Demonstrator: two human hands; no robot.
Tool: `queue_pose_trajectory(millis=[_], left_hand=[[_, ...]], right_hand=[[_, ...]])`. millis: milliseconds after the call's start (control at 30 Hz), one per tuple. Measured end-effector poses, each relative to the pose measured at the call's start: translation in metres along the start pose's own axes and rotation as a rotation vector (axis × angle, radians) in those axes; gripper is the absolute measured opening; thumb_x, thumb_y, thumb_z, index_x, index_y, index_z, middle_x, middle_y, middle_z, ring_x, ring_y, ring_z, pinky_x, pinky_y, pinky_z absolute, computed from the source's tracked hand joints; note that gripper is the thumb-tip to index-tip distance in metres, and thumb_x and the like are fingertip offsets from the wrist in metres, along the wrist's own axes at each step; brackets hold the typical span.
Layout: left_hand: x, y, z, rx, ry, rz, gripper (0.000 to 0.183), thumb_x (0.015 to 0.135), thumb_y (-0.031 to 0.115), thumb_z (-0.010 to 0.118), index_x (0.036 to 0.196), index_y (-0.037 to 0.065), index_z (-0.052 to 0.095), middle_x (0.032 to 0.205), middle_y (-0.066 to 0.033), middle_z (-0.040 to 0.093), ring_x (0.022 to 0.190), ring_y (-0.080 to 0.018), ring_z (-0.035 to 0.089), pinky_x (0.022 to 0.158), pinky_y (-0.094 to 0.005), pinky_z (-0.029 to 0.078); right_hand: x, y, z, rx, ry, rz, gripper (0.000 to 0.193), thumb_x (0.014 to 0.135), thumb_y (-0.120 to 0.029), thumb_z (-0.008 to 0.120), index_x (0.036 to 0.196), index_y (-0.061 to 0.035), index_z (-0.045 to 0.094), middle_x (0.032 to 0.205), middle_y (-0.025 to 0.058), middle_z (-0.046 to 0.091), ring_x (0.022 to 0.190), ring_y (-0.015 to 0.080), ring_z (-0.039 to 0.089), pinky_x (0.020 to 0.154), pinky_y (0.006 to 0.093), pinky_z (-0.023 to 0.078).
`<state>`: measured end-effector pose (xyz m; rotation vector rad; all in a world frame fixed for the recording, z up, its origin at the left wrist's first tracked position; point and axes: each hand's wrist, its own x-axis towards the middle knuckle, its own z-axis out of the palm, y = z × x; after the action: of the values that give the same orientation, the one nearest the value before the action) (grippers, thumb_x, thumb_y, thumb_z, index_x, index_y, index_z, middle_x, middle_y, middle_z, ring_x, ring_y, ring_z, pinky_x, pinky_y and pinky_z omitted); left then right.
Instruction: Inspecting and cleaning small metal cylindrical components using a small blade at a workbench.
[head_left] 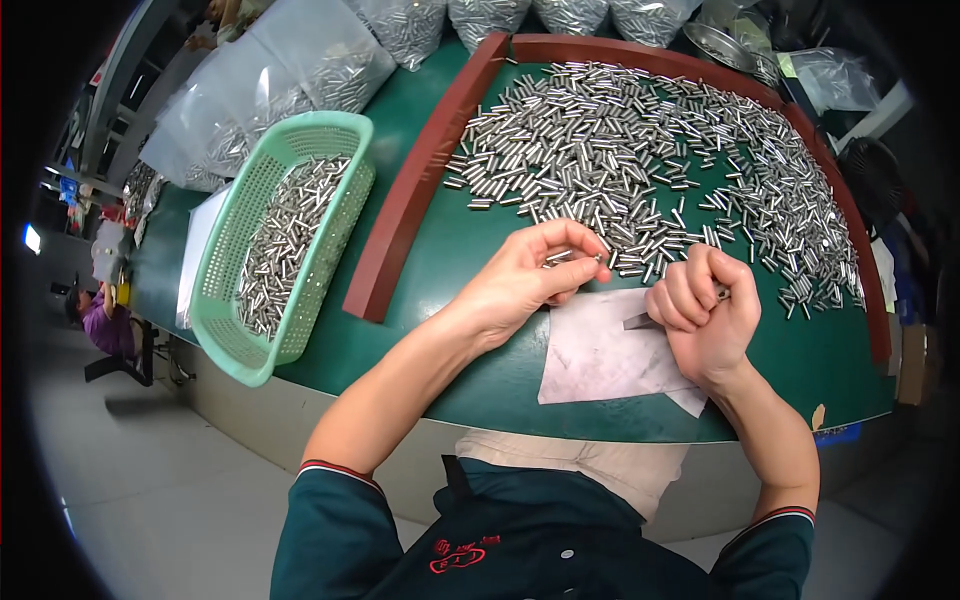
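Observation:
My left hand [530, 275] is curled over the near edge of a large spread of short shiny metal pins [570, 150]. Its thumb and forefinger pinch the end of one small metal pin, and more metal shows inside the curled fingers. My right hand [708, 305] is closed in a fist around a narrow metal tool [637, 321]. A flat grey end of that tool sticks out to the left; its kind is hidden by the fingers. Beneath both hands lies a smudged white sheet [605, 350] on the green tabletop [450, 370].
Dark red bars [420, 190] border the pins on the left, back and right. Left of them stands a light green perforated basket [235, 360] holding many pins. Clear bags [330, 65] of pins line the back. A metal bowl [720, 45] sits at back right. Another person [108, 325] is seated far left.

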<state>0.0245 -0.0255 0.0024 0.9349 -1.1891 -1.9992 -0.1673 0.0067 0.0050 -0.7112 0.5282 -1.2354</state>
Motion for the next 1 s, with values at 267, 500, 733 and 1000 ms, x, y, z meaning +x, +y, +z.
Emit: queue_pose_trajectory(millis=[267,500,733,1000], left_hand=[[0.001,-0.003,0.002,0.018,-0.004,0.002,0.01,0.082,0.01,0.056,0.09,0.006,0.053,0.082,-0.0041,0.057,0.056,-0.0048,0.034,0.053,-0.0182,0.031],[-0.001,-0.001,0.003,0.012,-0.026,-0.024,0.011,0.086,0.013,0.05,0.094,0.005,0.052,0.081,-0.0054,0.058,0.053,-0.0039,0.035,0.05,-0.016,0.03],[-0.003,0.0,0.011,0.23,-0.044,0.006,0.012,0.087,0.014,0.05,0.091,0.003,0.052,0.069,-0.0014,0.054,0.05,-0.003,0.035,0.047,-0.0169,0.028],[-0.01,-0.019,0.029,1.17,0.035,0.406,0.012,0.07,0.007,0.065,0.075,0.002,0.055,0.045,-0.0022,0.034,0.039,-0.0124,0.035,0.039,-0.0271,0.029]], right_hand=[[-0.002,0.0,-0.001,0.0,-0.007,0.002,0.037,0.086,-0.026,0.032,0.053,-0.012,0.027,0.042,-0.0019,0.025,0.038,0.0085,0.019,0.043,0.0242,0.02],[-0.002,0.001,0.002,0.009,0.0,0.008,0.036,0.086,-0.026,0.032,0.052,-0.012,0.028,0.042,-0.002,0.025,0.038,0.0086,0.018,0.043,0.0241,0.019],[-0.003,0.001,0.0,0.037,-0.013,0.006,0.036,0.085,-0.026,0.033,0.053,-0.0116,0.028,0.042,-0.0023,0.025,0.039,0.0081,0.018,0.043,0.0241,0.019],[0.0,0.001,-0.004,0.0,-0.012,0.006,0.037,0.086,-0.026,0.031,0.051,-0.013,0.027,0.041,-0.003,0.024,0.037,0.0084,0.017,0.042,0.0244,0.019]])
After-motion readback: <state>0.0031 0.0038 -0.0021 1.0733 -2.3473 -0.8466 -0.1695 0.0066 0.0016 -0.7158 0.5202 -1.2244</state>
